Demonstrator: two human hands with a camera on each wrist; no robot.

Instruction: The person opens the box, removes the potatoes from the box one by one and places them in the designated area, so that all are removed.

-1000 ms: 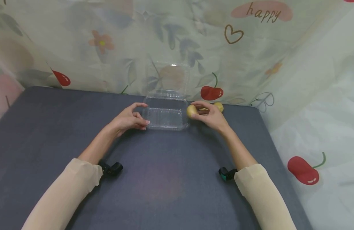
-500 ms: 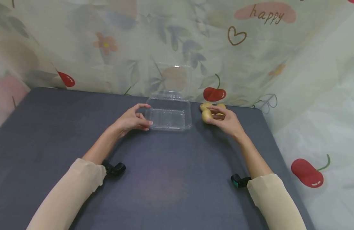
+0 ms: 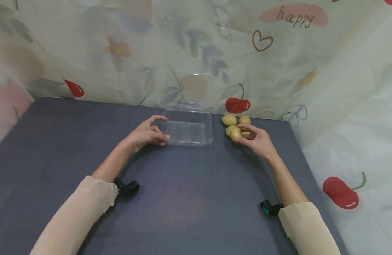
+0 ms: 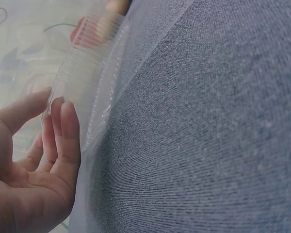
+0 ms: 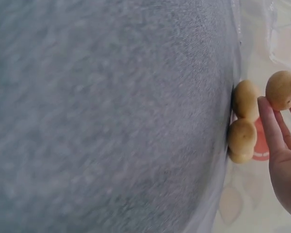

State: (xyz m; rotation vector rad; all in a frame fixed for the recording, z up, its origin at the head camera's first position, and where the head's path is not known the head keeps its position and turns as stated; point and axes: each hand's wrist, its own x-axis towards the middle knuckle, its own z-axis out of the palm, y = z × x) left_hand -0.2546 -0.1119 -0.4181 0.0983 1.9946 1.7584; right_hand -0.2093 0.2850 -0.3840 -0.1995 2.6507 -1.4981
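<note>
A clear plastic clamshell container [image 3: 188, 143] stands at the back of the table, its lid [image 3: 197, 88] raised against the curtain. My left hand [image 3: 149, 131] holds its left edge with the fingertips. In the left wrist view, the thumb [image 4: 26, 109] and fingers lie at the rim. My right hand [image 3: 258, 140] pinches a small yellow potato [image 5: 281, 91] between thumb and fingertips. Other potatoes [image 5: 245, 99] sit beside it; in the head view two potatoes [image 3: 229, 119] show behind and another [image 3: 229, 130] is partly covered by the held one.
The grey cloth-covered table [image 3: 170, 198] extends toward me. A printed curtain [image 3: 119, 78] hangs directly behind its far edge, and another sheet [image 3: 349, 134] runs along the right side. A black wrist camera [image 3: 127, 187] sits on the left wrist.
My right hand has moved right and slightly nearer, from the container's right edge to the group of potatoes, with the potato in it. The left hand stays at the container.
</note>
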